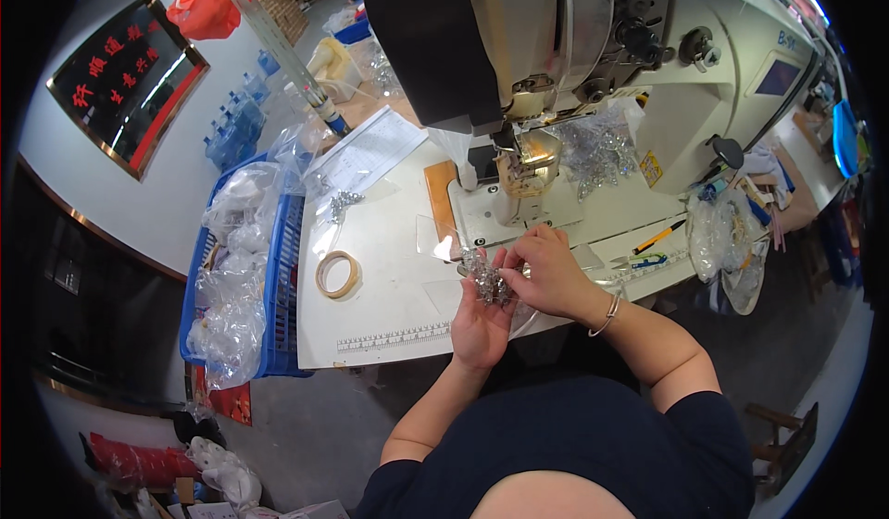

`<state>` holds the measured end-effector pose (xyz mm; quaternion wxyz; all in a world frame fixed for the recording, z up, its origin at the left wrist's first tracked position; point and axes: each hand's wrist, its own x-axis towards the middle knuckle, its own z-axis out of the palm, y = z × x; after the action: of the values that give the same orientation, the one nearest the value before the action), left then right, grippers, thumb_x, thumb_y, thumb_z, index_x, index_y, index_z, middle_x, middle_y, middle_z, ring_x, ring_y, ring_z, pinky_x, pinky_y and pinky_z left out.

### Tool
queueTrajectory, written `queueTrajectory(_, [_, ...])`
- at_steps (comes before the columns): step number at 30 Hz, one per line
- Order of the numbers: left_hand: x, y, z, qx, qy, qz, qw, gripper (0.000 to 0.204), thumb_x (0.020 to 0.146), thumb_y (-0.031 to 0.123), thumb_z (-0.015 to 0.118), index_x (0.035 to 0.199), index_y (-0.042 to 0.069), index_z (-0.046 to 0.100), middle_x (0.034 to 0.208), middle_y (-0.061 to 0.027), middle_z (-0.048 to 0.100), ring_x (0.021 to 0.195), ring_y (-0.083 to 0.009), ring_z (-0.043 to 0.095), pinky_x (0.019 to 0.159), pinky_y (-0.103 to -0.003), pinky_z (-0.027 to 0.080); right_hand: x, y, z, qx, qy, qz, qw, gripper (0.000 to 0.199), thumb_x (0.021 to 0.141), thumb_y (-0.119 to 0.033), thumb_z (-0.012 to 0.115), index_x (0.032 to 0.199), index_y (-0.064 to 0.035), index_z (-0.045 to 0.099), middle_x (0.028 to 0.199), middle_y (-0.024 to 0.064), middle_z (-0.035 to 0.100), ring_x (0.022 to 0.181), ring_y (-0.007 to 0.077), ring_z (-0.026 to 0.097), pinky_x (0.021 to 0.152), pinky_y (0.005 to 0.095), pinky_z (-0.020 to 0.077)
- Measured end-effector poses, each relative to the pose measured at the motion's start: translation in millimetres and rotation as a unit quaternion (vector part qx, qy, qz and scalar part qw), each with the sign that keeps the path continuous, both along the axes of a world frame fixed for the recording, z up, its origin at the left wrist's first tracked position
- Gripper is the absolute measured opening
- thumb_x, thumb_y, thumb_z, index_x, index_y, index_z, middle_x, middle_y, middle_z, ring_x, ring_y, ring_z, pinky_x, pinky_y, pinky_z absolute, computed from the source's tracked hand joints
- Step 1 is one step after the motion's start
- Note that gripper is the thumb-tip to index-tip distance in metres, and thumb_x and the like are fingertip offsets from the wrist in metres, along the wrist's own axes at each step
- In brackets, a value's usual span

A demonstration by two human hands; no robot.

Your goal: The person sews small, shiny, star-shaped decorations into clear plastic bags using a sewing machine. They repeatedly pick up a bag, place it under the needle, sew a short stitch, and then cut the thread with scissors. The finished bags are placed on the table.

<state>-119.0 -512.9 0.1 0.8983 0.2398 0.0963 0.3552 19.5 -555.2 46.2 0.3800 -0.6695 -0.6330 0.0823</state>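
Observation:
My left hand [480,329] is palm up at the table's front edge, its fingers curled around a cluster of shiny silver bead-like pieces [489,286]. From the right, my right hand [554,271] closes on the same cluster, thumb and fingers pinching at its side. Just behind both hands stands a large sewing machine [732,84], its needle area above the metal plate [491,223]. More glittering silver pieces [600,153] lie heaped beside the machine's needle area. A smaller heap of silver pieces [346,204] sits on the table to the left.
Left on the white table [370,306] lie a tape roll [337,275], printed sheets [372,153] and a ruler strip [394,338]. A blue basket [285,287] of plastic bags adjoins the table. To the right are an orange pen [659,237] and clear bags [727,241].

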Motion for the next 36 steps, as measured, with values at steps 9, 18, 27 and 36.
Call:
queueTrajectory(9, [0.1, 3.6, -9.1, 0.050, 0.065, 0.073, 0.994, 0.039, 0.096, 0.011, 0.041, 0.135, 0.009, 0.034, 0.132, -0.0129, 0.045, 0.115, -0.0216, 0.049, 0.091, -0.035, 0.045, 2.7, -6.5, -5.3, 0.061, 0.085, 0.021, 0.994, 0.035, 0.065, -0.018, 0.074, 0.095, -0.0071, 0.060, 0.094, 0.0084, 0.056, 0.097, 0.0279, 0.048, 0.085, 0.0384, 0.0382])
queueTrajectory(18, [-0.1, 5.0, -14.5, 0.079, 0.057, 0.092, 0.991, 0.038, 0.095, 0.008, 0.042, 0.132, 0.008, 0.036, 0.130, -0.0130, 0.047, 0.116, -0.0221, 0.048, 0.096, -0.036, 0.042, 2.9, -11.7, -13.3, -0.046, 0.330, 0.007, 0.943, 0.029, 0.073, -0.014, 0.074, 0.094, -0.0007, 0.059, 0.079, 0.0033, 0.060, 0.070, 0.0097, 0.056, 0.062, 0.0236, 0.0469])
queueTrajectory(27, [-4.0, 4.9, 3.7, -0.063, 0.035, 0.040, 0.997, 0.038, 0.096, 0.009, 0.039, 0.134, 0.010, 0.034, 0.135, -0.0094, 0.041, 0.120, -0.0201, 0.045, 0.102, -0.036, 0.039, 7.4, -3.0, -15.2, -0.044, 0.333, -0.033, 0.941, 0.020, 0.076, -0.014, 0.071, 0.082, 0.0013, 0.060, 0.068, 0.0033, 0.061, 0.061, 0.0092, 0.056, 0.058, 0.0239, 0.0469])
queueTrajectory(36, [-2.1, 6.1, 0.4, -0.050, 0.038, 0.070, 0.996, 0.038, 0.096, 0.008, 0.037, 0.134, 0.011, 0.034, 0.138, -0.0088, 0.039, 0.120, -0.0203, 0.046, 0.102, -0.038, 0.040, 4.5, -11.4, -31.1, 0.086, 0.205, -0.132, 0.966, 0.033, 0.074, -0.022, 0.073, 0.093, -0.0003, 0.056, 0.071, 0.0069, 0.058, 0.065, 0.0157, 0.055, 0.062, 0.0289, 0.0471])
